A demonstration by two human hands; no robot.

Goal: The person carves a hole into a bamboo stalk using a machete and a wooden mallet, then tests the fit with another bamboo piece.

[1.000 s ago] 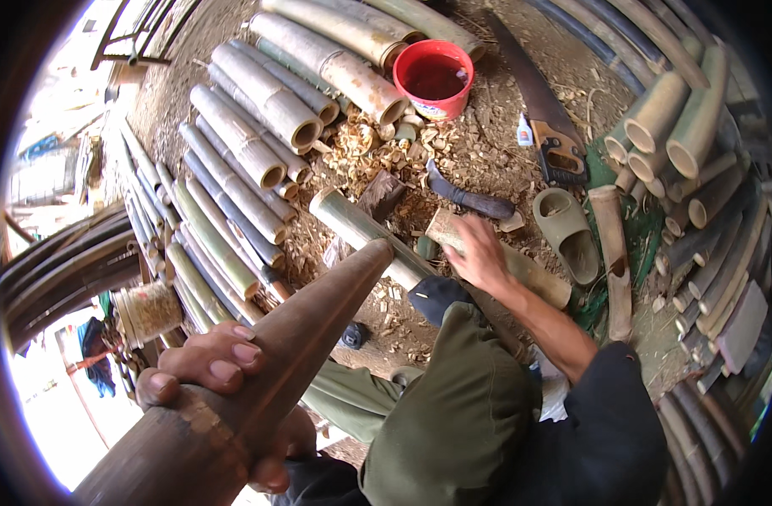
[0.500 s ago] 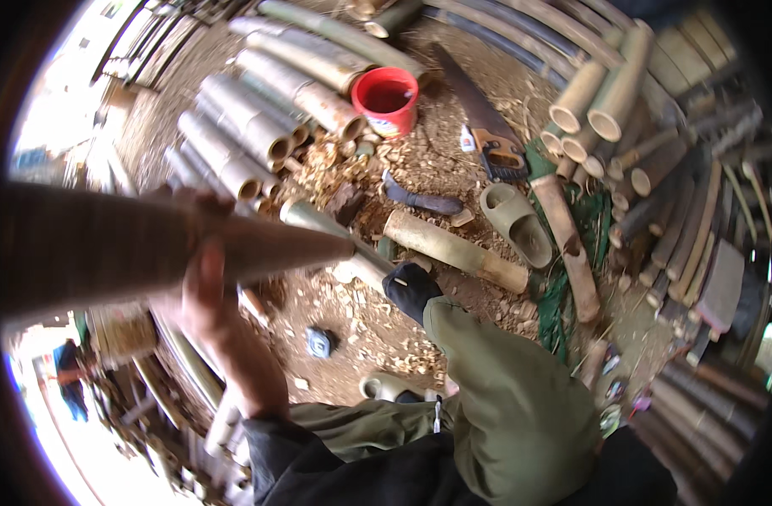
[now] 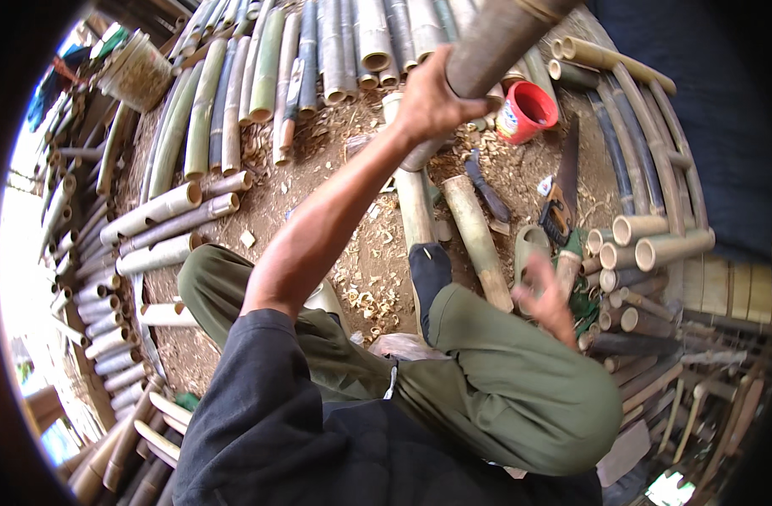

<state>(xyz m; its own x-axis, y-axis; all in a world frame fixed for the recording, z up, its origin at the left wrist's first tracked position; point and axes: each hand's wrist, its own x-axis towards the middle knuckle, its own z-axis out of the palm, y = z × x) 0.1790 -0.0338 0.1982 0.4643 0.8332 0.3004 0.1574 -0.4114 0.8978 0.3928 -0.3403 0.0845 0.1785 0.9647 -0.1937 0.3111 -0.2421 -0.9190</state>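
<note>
My left hand (image 3: 432,97) is wrapped round the lower end of a thick brown bamboo pole (image 3: 512,38), held up and slanting toward the top right. My right hand (image 3: 548,299), smeared by motion, hovers beyond my right knee beside an olive clog (image 3: 531,249); its fingers look apart, with nothing visible in them. Under my foot in a dark sock (image 3: 430,268) lies a pale bamboo length (image 3: 415,211). Right of it are another cut bamboo piece (image 3: 477,244), a short knife (image 3: 489,190) and a handsaw (image 3: 561,198) with an orange and black handle.
Rows of bamboo tubes (image 3: 268,67) line the far ground. A red bucket (image 3: 508,125) stands before them, and a dirty white bucket (image 3: 137,76) at far left. Stacked bamboo (image 3: 656,244) lies right; notched tubes (image 3: 154,211) lie left. Shavings (image 3: 365,304) litter the dirt.
The view has swung, and the bamboo pole in my left hand went from pointing across the left to rising at the top right. My right hand has come into view.
</note>
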